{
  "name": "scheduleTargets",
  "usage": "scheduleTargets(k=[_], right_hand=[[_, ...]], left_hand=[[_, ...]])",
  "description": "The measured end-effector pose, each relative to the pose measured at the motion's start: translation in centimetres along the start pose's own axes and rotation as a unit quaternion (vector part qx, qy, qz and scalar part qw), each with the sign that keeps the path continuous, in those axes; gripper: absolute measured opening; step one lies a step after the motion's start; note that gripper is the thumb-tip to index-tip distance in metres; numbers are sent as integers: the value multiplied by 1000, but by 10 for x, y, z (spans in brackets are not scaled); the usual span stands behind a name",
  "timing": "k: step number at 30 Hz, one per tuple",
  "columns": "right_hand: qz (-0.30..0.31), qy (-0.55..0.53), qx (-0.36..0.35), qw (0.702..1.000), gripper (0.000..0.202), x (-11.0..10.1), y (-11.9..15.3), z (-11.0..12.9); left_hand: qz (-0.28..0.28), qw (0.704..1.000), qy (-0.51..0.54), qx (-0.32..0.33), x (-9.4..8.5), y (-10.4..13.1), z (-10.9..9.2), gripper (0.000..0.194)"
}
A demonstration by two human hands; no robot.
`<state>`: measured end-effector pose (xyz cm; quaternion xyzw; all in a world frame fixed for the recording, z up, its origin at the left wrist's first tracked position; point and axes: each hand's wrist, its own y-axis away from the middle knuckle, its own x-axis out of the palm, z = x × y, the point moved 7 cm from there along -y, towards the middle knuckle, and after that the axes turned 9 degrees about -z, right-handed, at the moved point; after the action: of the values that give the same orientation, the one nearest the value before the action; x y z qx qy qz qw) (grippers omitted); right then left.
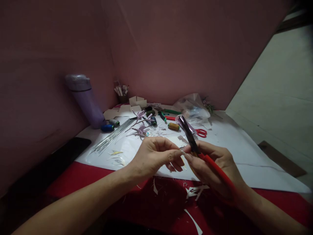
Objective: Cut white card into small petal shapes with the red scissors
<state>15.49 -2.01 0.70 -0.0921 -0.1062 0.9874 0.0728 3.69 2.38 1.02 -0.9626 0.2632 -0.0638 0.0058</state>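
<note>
My left hand [158, 155] pinches a tiny pale piece [183, 152] between thumb and index finger; its shape is too small to tell. The fingertips of my right hand [215, 163] meet the same piece from the other side. Red-handled scissors [189, 135] lie in my right hand, their dark blades pointing up and away, the handle running along the palm. Both hands are over the front part of the white sheet [225, 153]. Lilac wire-stemmed flowers [141, 129] rest on the sheet beyond my left hand.
Thin silver wires [113, 135], a blue spool [107, 127] and a gold spool [173, 126] lie on the sheet. A purple bottle [86, 102] stands at the left, a plastic bag [194, 109] behind. Small red scissors [201, 133] are at the right. Paper scraps [193, 222] lie on red cloth.
</note>
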Motion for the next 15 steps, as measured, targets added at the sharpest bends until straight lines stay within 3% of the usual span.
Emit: scheduleTargets(k=[6,15], right_hand=[[-14,27,-48,998,7,-3,1,3],[-53,32,-60,996,13,-2,3,11]], left_hand=[[0,1000,4,4,0,0,1,19],[-27,999,-15,19,-1,1,-1,22]])
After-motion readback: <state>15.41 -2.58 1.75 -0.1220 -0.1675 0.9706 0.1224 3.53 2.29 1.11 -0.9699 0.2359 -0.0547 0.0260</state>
